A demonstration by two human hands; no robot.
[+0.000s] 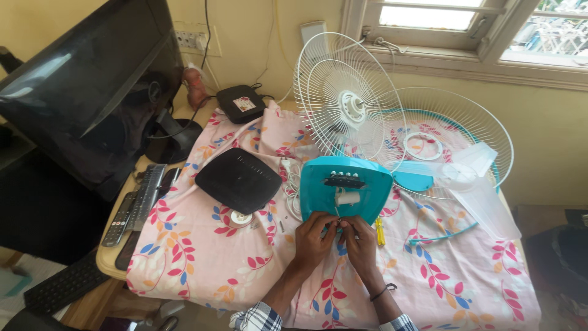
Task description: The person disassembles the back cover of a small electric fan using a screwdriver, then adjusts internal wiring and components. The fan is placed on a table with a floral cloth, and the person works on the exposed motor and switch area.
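- Nearest the camera, the left hand [314, 238] and right hand [360, 240] meet fingertip to fingertip just below the teal fan housing [346, 187], both pinched shut on something small between them; what it is, I cannot tell, as the fingers hide it.
- The housing stands on the floral cloth [202, 251] with its open inside facing the person; its long axis runs left to right, and a white cylinder part [348, 197] juts from its middle toward the hands.
- Risk, as I judge it: a tiny part could slip from the pinch and vanish in the cloth's folds, or the upright housing could tip if pulled.
- A yellow-handled screwdriver [380, 232] lies just right of the housing's lower edge.
- A black box [239, 179] lies left of the housing; white fan grilles [343, 98] stand behind it.
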